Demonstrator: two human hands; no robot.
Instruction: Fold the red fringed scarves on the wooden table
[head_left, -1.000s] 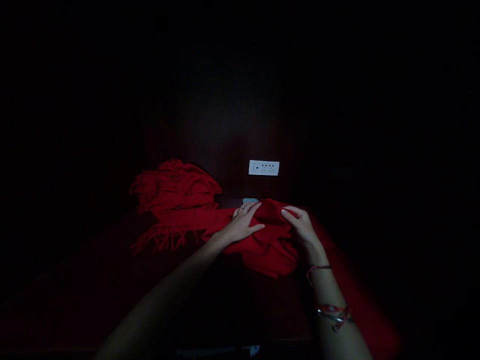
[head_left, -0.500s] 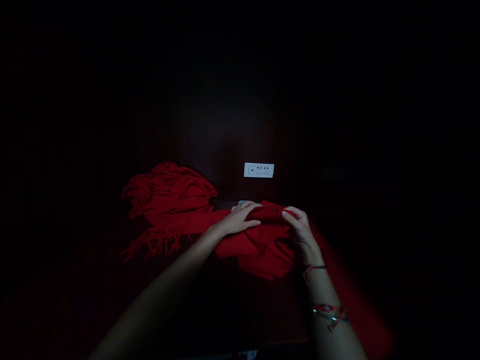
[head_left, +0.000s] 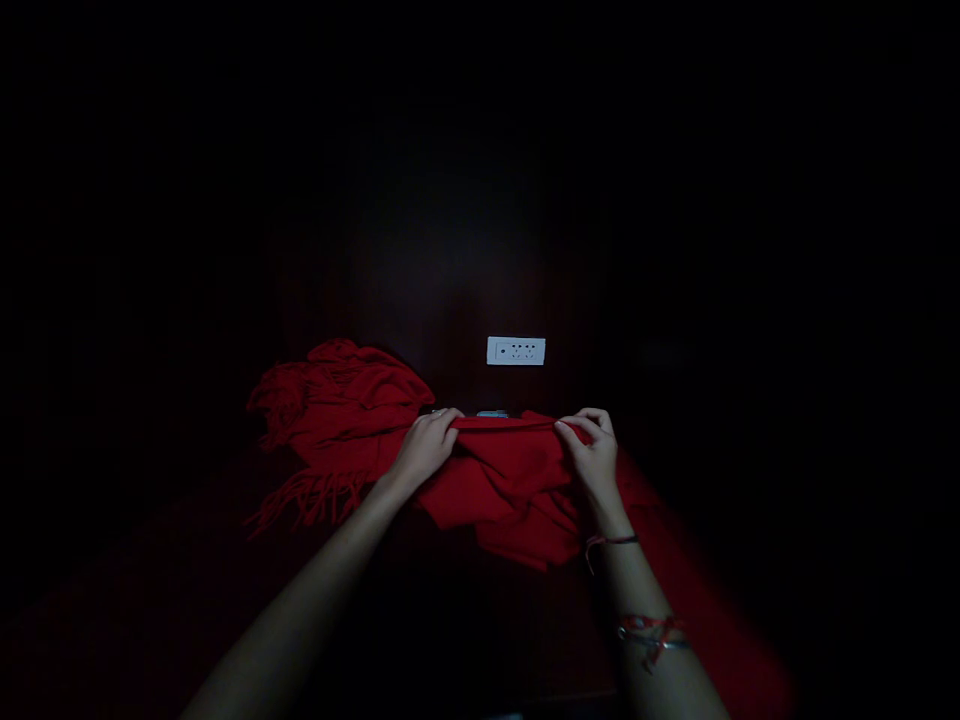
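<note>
A red fringed scarf [head_left: 510, 480] lies bunched on a dark surface in a very dim room. My left hand [head_left: 426, 447] is closed on the scarf's upper edge at the left. My right hand [head_left: 590, 449] pinches the same edge at the right, and the cloth is stretched taut between them. The rest of the scarf is heaped to the left, with a fringe [head_left: 304, 497] spread below the heap. A red thread and bracelets circle my right wrist.
A white socket plate [head_left: 516, 351] sits on the dark wall just behind the scarf. A small pale object [head_left: 492, 413] peeks out behind the stretched edge. More red cloth [head_left: 712, 600] trails off at the lower right. Everything else is in darkness.
My left hand slid leftward along the scarf and closed on its edge. The hands moved apart, pulling the edge into a straight line between them.
</note>
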